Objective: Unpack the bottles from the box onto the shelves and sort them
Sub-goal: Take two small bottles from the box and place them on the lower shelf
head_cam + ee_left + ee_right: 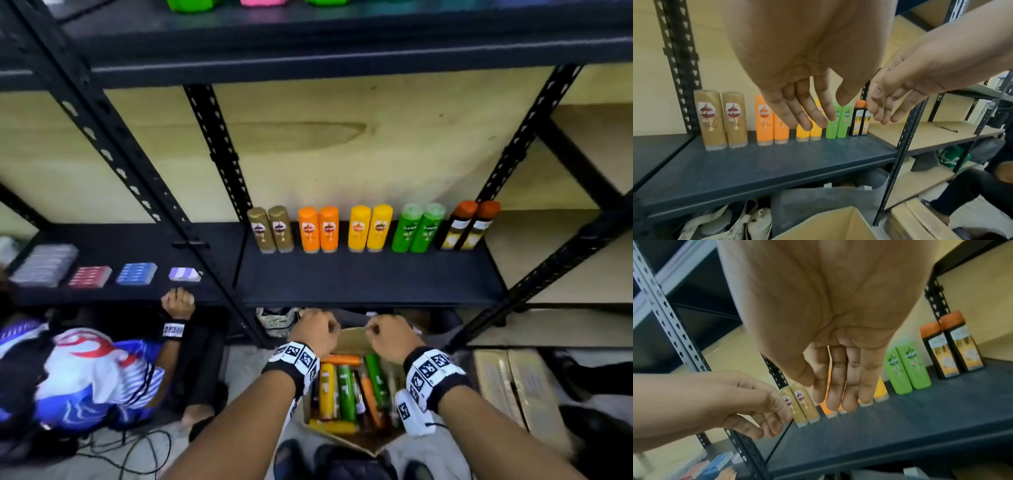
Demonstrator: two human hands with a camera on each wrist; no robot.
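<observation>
An open cardboard box (363,442) stands on the floor below the dark shelf (370,277). Several bottles lie in it, among them a yellow one (327,390), a green one (346,394) and an orange one (342,359). On the shelf stand pairs: gold bottles (270,229), orange (318,229), yellow (370,228), green (418,228) and black bottles with orange caps (467,226). My left hand (315,330) and right hand (390,337) hover side by side over the box's far end. The wrist views show the left hand (818,112) and right hand (838,386) with relaxed, straight fingers, holding nothing.
Another person (85,370) crouches at the left, one hand (178,303) on the neighbouring shelf's edge near small packs (137,273). Bags (277,320) sit under the shelf. A closed carton (513,383) lies right of the box. Cables (137,452) run across the floor.
</observation>
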